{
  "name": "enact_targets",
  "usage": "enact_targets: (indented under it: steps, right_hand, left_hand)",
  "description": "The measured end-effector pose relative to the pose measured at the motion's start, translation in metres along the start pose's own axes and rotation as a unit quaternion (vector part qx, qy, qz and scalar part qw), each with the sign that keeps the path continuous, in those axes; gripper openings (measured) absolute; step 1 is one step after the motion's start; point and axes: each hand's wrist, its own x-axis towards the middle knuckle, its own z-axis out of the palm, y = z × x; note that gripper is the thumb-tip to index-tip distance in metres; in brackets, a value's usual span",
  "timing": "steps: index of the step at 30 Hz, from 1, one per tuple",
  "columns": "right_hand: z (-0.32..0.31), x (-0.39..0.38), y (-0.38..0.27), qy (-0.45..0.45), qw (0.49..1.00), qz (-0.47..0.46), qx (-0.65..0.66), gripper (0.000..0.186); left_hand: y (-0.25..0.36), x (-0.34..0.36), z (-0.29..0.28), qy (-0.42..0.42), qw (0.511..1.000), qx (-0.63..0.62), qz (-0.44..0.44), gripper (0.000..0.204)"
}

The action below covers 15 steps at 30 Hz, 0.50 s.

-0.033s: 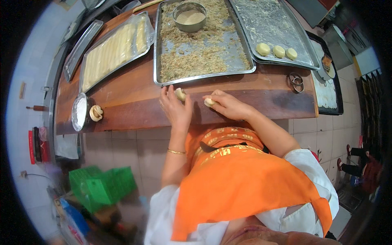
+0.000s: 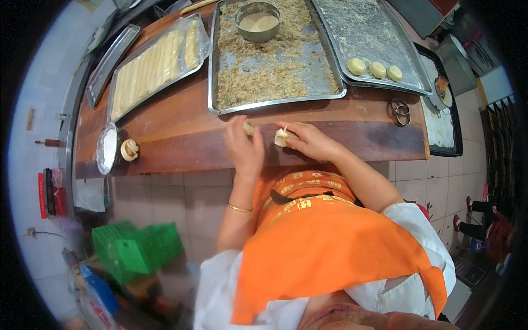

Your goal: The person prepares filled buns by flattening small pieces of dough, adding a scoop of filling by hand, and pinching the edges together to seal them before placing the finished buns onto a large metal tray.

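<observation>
Over the front edge of the wooden table, my right hand pinches a pale dough piece with a torn upper edge. To its left is my raised left hand, slightly blurred, with another small dough piece between thumb and fingers. A gap separates the two pieces. Just beyond my hands lies a large metal tray spread with crumbly tan filling. A round metal tin of pale powder stands in it. Three round dough cakes sit on the floured tray at the right.
On the left, a tray holds dough strips under clear plastic, with a narrow metal tray beside it. Near the left end are a bowl of white powder and a dough coil. Ring cutters lie at the right.
My left hand's fingers have shifted and blurred, and its dough piece shows less. The piece in my right hand shows more, with a torn tip upright.
</observation>
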Motion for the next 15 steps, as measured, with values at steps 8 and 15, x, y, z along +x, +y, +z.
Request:
enact_targets:
  steps: [8,15]
  right_hand:
    - [-0.005,-0.013,-0.015,-0.010,0.993,0.014,-0.120,0.047]
    - [-0.032,-0.022,-0.023,-0.060,0.979,0.029,-0.192,0.038]
  left_hand:
    - [0.033,-0.035,0.018,-0.288,0.801,-0.405,-0.335,0.020]
    - [0.037,-0.032,0.008,-0.270,0.728,-0.512,-0.367,0.018]
